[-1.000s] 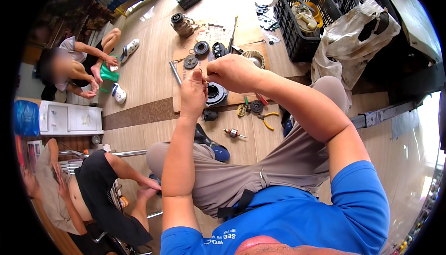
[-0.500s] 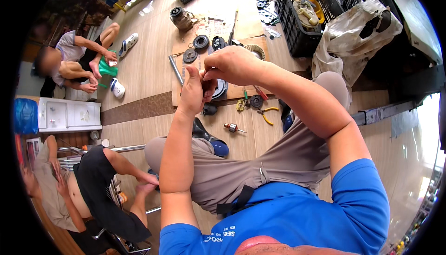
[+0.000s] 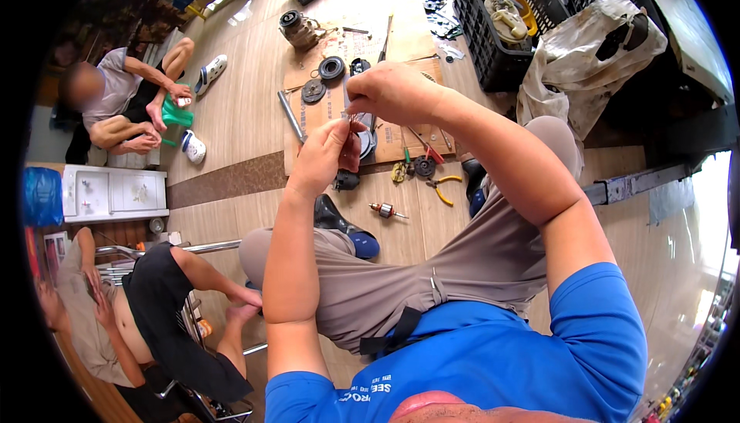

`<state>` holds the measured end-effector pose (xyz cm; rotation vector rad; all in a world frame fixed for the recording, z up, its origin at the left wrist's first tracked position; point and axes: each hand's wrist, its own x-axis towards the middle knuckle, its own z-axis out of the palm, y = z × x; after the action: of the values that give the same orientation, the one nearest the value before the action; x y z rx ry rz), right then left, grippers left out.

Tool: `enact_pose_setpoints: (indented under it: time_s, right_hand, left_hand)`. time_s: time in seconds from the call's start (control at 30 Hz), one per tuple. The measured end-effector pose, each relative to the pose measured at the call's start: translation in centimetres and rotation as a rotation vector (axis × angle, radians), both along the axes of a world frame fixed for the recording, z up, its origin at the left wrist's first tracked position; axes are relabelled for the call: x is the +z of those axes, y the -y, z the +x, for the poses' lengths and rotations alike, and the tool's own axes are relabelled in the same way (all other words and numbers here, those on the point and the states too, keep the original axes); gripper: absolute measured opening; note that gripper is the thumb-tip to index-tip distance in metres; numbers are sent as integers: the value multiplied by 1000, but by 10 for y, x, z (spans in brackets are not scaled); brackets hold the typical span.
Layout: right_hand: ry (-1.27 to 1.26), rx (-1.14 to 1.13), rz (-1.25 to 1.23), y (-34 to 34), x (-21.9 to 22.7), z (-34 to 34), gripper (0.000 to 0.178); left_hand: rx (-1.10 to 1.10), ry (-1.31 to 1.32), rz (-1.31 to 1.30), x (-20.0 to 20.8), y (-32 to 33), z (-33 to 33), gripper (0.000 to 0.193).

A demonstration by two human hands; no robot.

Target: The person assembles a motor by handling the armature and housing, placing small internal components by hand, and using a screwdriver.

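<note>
Both hands are raised in front of me over the cardboard [image 3: 308,122]. My left hand [image 3: 320,157] is closed, its thumb and fingers pressed together. Close against it, my right hand [image 3: 397,95] pinches with bent fingers. Where the fingertips meet, a small, thin, pale and wire-like bit shows; its kind I cannot make out. Beneath the hands lie a black ring-shaped part [image 3: 331,68], a dark round disc [image 3: 313,91] and a metal tube [image 3: 291,115]. Nearer my knees is a motor armature [image 3: 387,211] with a copper-coloured winding.
Yellow-handled pliers [image 3: 445,191] and a red-handled screwdriver [image 3: 435,154] lie to the right. A motor housing [image 3: 299,30] stands at the far edge of the cardboard. Black crates [image 3: 501,61] and a dirty white bag [image 3: 578,68] are at right. Two people [image 3: 127,103] sit at left.
My left thumb has come down from upright to press toward the fingers. My right hand has shifted slightly up, and the thin bit between the fingertips now shows.
</note>
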<state>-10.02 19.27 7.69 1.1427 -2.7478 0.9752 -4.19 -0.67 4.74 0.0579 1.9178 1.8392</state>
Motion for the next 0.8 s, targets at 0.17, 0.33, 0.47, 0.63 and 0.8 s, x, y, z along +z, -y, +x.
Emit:
enact_pose_setpoints:
  time_s: [0.17,0.33,0.47,0.63,0.8]
  right_hand:
    - [71,-26,-1,2,5,2,30]
    - [-32,38,171,1,14,16,56]
    - [-121,139,235,0,1,12,40]
    - [2,218,225,-2,-3,15,24]
    - [165,389,-61,-6,-8,24,17]
  left_hand:
    - [35,-42,-92,3,3,1,32]
    - [112,4,-96,6,6,0,31]
    - [27,151,-2,14,10,0,29]
    - [-163,-138,-288,14,14,6,30]
    - [-362,-517,-465,30,19,16,17]
